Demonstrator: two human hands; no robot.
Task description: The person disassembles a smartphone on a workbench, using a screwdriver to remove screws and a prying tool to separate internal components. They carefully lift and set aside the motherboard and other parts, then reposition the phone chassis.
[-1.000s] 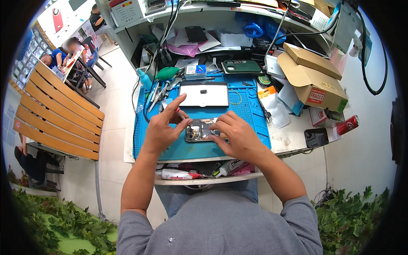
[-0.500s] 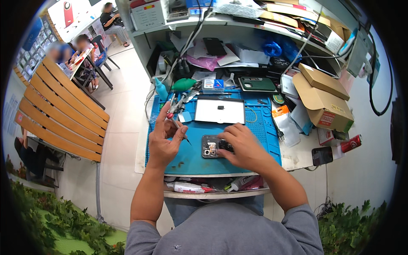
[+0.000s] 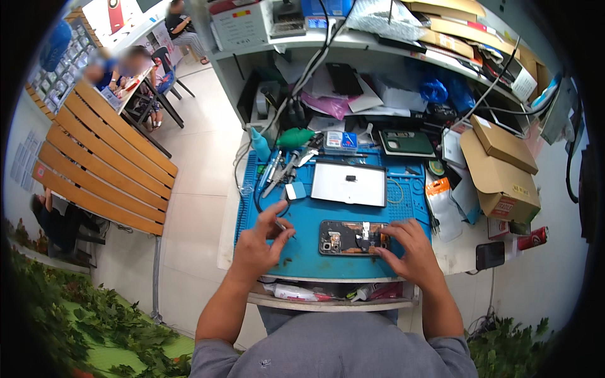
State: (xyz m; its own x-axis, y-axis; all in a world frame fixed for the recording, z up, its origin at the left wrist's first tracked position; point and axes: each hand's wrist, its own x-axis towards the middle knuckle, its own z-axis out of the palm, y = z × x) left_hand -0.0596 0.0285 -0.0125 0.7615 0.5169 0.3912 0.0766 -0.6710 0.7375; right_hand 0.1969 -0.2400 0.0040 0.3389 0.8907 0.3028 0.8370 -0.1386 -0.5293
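Observation:
My left hand [image 3: 261, 249] is closed round a slim screwdriver [image 3: 285, 229], held above the left part of the blue repair mat [image 3: 302, 264]. An opened phone [image 3: 340, 236], its inner parts exposed, lies on the mat's right side. My right hand [image 3: 409, 249] grips this phone at its right end, fingertips along that edge. Behind the phone is a flat white tray [image 3: 346, 184] with a small black piece [image 3: 351, 178] on it. Assorted hand tools [image 3: 277, 170], a blue bottle [image 3: 259, 145] and a green air blower [image 3: 295, 138] stand or lie at the mat's back left.
Cluttered shelves [image 3: 378, 44] rise behind the mat. Cardboard boxes [image 3: 498, 176], a second phone [image 3: 489, 255] and a red can [image 3: 531, 238] are at the right. A slatted wooden panel [image 3: 107, 170] stands left; people [image 3: 179, 28] sit beyond it.
The view has shifted, so the bench appears further right and lower. The screwdriver and my left hand have come away from the phone. My right hand has moved to the phone's right end, uncovering it.

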